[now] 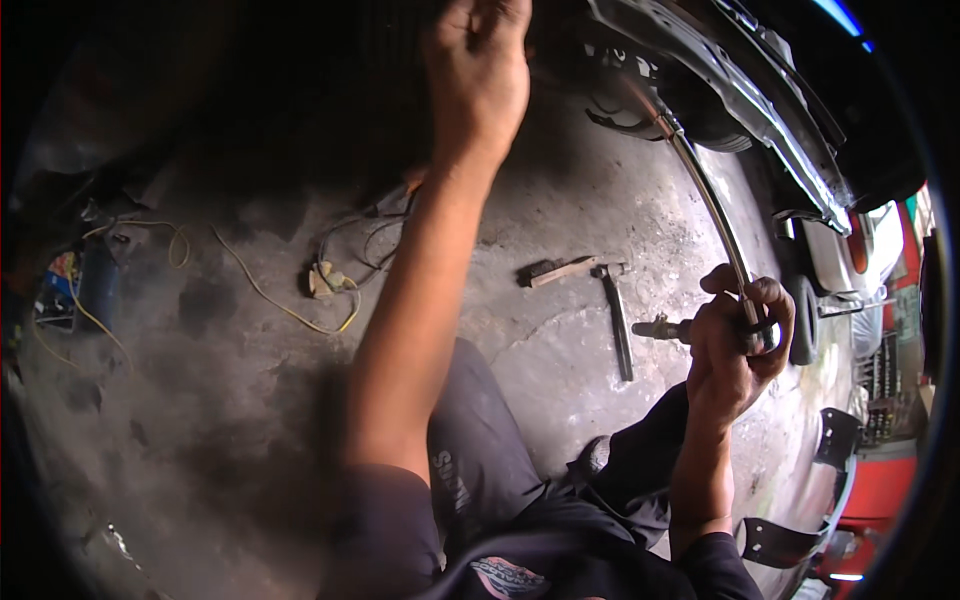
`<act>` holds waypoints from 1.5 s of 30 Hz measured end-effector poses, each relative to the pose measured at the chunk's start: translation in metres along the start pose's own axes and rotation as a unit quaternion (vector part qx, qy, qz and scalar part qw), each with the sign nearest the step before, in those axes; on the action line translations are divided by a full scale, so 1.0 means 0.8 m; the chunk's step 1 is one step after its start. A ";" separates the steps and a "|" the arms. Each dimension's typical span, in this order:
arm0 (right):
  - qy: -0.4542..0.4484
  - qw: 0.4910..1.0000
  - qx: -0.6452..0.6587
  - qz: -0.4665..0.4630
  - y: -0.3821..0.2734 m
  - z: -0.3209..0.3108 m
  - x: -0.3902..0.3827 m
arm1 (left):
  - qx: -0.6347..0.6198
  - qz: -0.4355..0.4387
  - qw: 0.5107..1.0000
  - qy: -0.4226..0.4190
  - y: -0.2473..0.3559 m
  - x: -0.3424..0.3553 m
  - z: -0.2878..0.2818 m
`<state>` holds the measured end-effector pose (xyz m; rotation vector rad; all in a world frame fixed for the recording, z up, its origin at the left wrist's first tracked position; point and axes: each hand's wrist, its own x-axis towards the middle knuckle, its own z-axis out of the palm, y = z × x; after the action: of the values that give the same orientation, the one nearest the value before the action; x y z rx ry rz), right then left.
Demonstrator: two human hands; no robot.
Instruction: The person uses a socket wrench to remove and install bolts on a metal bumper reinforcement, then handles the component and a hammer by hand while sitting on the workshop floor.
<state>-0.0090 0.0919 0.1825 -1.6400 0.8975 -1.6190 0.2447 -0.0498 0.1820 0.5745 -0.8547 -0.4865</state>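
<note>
My right hand [735, 345] is closed around the lower end of a long, thin metal tube tool [712, 190]. The tube slants up and away to a coppery, blurred tip close to the vehicle's underside. A dark, stubby end with a fitting [660, 329] sticks out to the left of this hand and seems to belong to the same tool. My left hand [482, 60] is raised at the top edge, against the dark area beside the vehicle [720, 80]. Its fingers are cut off and blurred, so their grip and anything in them stay hidden.
A hammer [618, 325] and a wooden-handled brush-like tool [560, 270] lie on the concrete floor [540, 360] before my knees. Leftward are a yellow cord [260, 290], a pale plug block [325, 280] and a dark canister [97, 285]. Another vehicle [835, 255] stands at right.
</note>
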 end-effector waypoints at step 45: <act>-0.349 0.624 -0.599 -0.360 -0.108 0.140 0.112 | -0.026 -0.115 0.990 -0.077 0.037 -0.165 -0.067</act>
<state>0.1049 0.0628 0.3014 -3.5610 0.9377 -0.3094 0.2180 0.0670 0.0992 0.5956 -0.9238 -0.7681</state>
